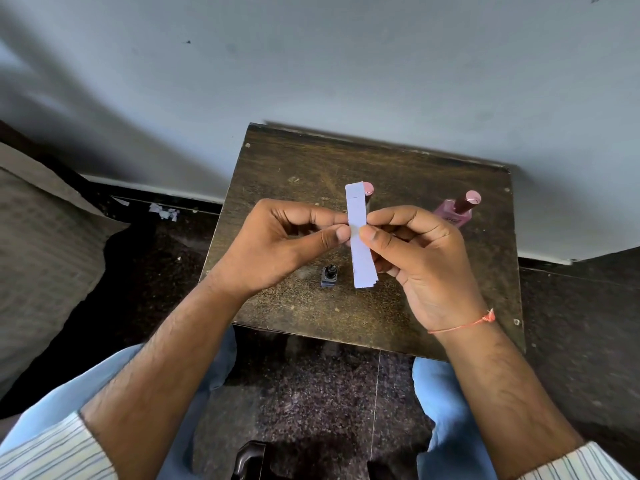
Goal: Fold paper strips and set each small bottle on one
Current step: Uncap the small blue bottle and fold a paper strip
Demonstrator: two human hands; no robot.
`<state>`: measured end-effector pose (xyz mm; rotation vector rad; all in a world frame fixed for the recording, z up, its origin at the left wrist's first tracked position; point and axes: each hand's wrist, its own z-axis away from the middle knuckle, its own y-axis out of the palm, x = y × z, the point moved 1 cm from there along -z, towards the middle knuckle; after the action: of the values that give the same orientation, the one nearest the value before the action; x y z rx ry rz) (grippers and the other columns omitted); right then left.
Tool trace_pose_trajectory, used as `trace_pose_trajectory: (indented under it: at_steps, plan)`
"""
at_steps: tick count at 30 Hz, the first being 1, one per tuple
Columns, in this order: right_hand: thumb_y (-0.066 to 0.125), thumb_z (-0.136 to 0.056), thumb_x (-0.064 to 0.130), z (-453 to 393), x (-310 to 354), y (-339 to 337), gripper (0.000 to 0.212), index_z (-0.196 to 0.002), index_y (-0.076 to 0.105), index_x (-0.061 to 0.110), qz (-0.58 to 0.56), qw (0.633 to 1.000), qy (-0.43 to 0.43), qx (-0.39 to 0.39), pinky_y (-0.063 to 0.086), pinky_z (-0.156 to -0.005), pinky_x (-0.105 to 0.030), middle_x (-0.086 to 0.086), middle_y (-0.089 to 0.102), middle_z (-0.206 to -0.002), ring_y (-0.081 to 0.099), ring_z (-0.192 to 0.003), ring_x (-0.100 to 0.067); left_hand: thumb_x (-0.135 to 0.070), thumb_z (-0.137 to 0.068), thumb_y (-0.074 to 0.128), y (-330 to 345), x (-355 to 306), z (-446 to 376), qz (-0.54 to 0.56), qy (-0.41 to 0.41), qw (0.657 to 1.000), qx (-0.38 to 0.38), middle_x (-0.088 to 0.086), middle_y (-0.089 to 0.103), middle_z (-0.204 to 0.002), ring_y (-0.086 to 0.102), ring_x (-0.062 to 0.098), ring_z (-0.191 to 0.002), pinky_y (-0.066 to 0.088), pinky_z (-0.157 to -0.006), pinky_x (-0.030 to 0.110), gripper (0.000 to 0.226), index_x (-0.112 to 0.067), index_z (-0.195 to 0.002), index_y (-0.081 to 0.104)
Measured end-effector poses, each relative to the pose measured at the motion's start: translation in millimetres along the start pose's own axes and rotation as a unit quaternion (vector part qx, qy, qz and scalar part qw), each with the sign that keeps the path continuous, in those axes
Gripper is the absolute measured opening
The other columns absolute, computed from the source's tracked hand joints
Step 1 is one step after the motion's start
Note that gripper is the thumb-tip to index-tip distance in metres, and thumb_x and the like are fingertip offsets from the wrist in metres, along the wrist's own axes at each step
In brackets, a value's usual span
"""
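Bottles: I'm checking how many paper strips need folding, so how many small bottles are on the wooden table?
3: a small dark bottle near the left hand, a pink-capped bottle mostly hidden behind the paper strips, and a pink bottle far right.

Dark worn wooden table (433, 306) – far edge against pale grey wall (311, 64). Speckled dark stone floor (311, 393) below near edge. Torn white scraps (164, 212) on floor beyond table's left edge – near wall base. Beige cushion (41, 254) farther left.

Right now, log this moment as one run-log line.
left hand: pinching paper strips | right hand: pinching same | bottles on table: none on paper
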<state>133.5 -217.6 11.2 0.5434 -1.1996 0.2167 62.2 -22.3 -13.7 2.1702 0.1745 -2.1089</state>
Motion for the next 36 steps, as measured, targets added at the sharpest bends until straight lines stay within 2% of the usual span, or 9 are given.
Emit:
trace_pose_trajectory:
  at_steps: [6,11,13,17,24,29,33,36]
  plan:
    - [0.084,-0.076,0.014,0.4,-2.3,0.6,0.015,-0.089,0.084,0.021,0.023,0.999,-0.023,0.006,0.06,-0.057,-0.027,-0.008,0.08,-0.083,0.074,-0.066,-0.019,0.0,-0.093,0.075,3.8,-0.6,-0.6,0.053,-0.009,0.999,-0.009,0.009,0.084,-0.111,0.082,0.021,-0.106,0.063,-0.095,0.029,0.026,0.0,-0.119,0.078]
    - [0.083,-0.078,0.01,-0.5,-2.9,-1.5,0.029,-0.106,0.076,0.013,0.019,0.999,-0.045,-0.01,0.062,-0.057,-0.03,-0.004,0.079,-0.088,0.076,-0.07,-0.019,0.003,-0.093,0.075,4.8,-1.0,-1.5,0.052,-0.012,0.998,-0.011,0.008,0.085,-0.11,0.082,0.021,-0.107,0.062,-0.095,0.028,0.023,0.0,-0.116,0.079]
    - [0.082,-0.078,0.008,-0.6,-2.4,-1.9,0.027,-0.105,0.076,0.01,0.022,0.998,-0.054,-0.015,0.062,-0.058,-0.031,0.0,0.078,-0.086,0.077,-0.074,-0.019,0.003,-0.093,0.076,5.3,-0.2,-2.0,0.05,-0.013,0.999,-0.013,0.012,0.084,-0.112,0.082,0.024,-0.108,0.062,-0.095,0.03,0.025,0.004,-0.117,0.078]
    - [0.083,-0.078,0.01,0.0,-1.7,-2.1,0.025,-0.103,0.078,0.009,0.023,0.998,-0.056,-0.024,0.062,-0.056,-0.03,0.001,0.076,-0.083,0.076,-0.073,-0.018,-0.004,-0.09,0.077,6.8,-1.9,-1.7,0.057,-0.014,0.998,-0.015,0.01,0.084,-0.11,0.082,0.02,-0.105,0.062,-0.094,0.028,0.025,-0.002,-0.115,0.079]
    - [0.083,-0.077,0.013,-0.3,-5.0,1.2,0.018,-0.092,0.086,0.021,-0.036,0.999,-0.019,-0.021,0.061,-0.057,-0.03,-0.002,0.078,-0.081,0.073,-0.065,-0.016,-0.006,-0.091,0.076,7.3,-1.5,-2.8,0.079,-0.006,0.997,-0.005,0.009,0.085,-0.109,0.082,0.021,-0.105,0.062,-0.095,0.03,0.022,-0.005,-0.113,0.08]
    - [0.08,-0.078,0.011,-0.8,-6.9,0.8,0.026,-0.104,0.082,0.013,-0.061,0.998,0.023,-0.011,0.063,-0.059,-0.029,-0.009,0.08,-0.091,0.076,-0.071,-0.018,-0.006,-0.094,0.074,6.3,-0.5,-1.7,0.084,-0.001,0.996,0.005,0.014,0.084,-0.11,0.081,0.025,-0.106,0.062,-0.097,0.033,0.021,-0.003,-0.114,0.079]
    - [0.08,-0.078,0.012,0.0,-6.4,1.0,0.022,-0.098,0.084,0.019,-0.049,0.999,0.019,-0.011,0.064,-0.062,-0.028,-0.003,0.082,-0.088,0.078,-0.072,-0.016,-0.008,-0.093,0.076,6.1,2.3,-2.0,0.074,-0.013,0.997,-0.002,0.017,0.084,-0.108,0.081,0.027,-0.102,0.064,-0.096,0.039,0.023,0.001,-0.115,0.079]
    - [0.081,-0.078,0.013,0.5,-7.1,2.5,0.023,-0.101,0.083,0.017,-0.015,0.999,0.002,-0.031,0.064,-0.063,-0.028,-0.004,0.082,-0.089,0.079,-0.074,-0.017,-0.007,-0.092,0.083,6.2,4.8,-2.4,0.013,0.002,0.999,-0.032,0.01,0.085,-0.099,0.08,0.019,-0.09,0.063,-0.085,0.032,0.023,-0.012,-0.114,0.08]
